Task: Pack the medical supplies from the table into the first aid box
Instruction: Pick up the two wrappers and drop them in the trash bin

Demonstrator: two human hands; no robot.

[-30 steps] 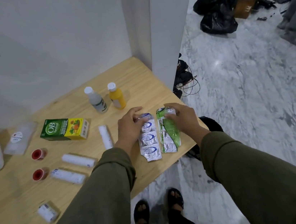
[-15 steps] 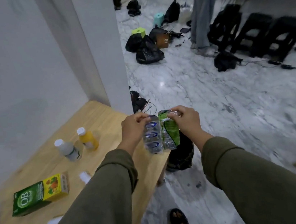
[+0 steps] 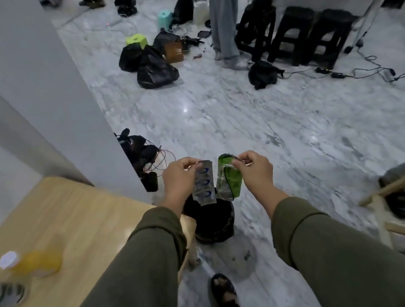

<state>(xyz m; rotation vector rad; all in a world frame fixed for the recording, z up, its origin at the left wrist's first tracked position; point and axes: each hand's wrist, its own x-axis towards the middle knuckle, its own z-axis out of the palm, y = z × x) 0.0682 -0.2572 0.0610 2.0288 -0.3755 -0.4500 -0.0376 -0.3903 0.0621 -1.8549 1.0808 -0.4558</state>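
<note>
left hand (image 3: 178,179) pinching the top of a silver foil blister strip with blue print (image 3: 203,185), right hand (image 3: 255,172) pinching a green-and-silver foil strip (image 3: 228,179), both strips dangling side by side over the marble floor (image 3: 257,130), right of the light wooden table (image 3: 75,216), blurry yellow bottle with white cap (image 3: 33,263) sitting near left

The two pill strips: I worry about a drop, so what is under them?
Below the silver strip and green strip, pinched by the left hand and right hand, sits a black bag on marble floor. Its contents are hidden.
</note>
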